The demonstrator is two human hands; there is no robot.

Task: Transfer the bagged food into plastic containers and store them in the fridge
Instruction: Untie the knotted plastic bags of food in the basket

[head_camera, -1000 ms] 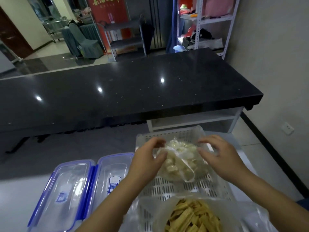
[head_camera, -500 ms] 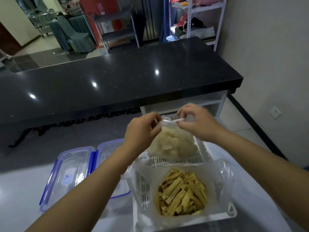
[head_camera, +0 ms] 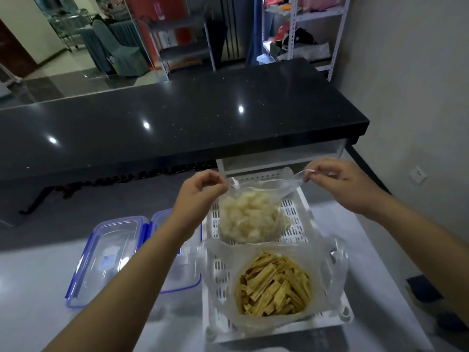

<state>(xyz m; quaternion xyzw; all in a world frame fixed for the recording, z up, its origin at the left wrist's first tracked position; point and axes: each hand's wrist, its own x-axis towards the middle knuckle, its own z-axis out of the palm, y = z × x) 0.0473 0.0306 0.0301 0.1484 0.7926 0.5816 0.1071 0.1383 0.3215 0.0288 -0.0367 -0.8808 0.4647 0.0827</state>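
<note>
Hands (head_camera: 203,186) (head_camera: 337,184) spreading bag (head_camera: 250,217) over basket (head_camera: 299,214), containers (head_camera: 106,257) left

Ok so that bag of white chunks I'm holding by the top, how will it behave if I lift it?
Probably floppy: the bag of white chunks is thin film, stretched between left hand and right hand. Likely bottom-heavy, since the pieces bulge low. The loose chunks may shift.

container lid label (head_camera: 109,255) blurred, perhaps printed, no text readable anywhere
</note>
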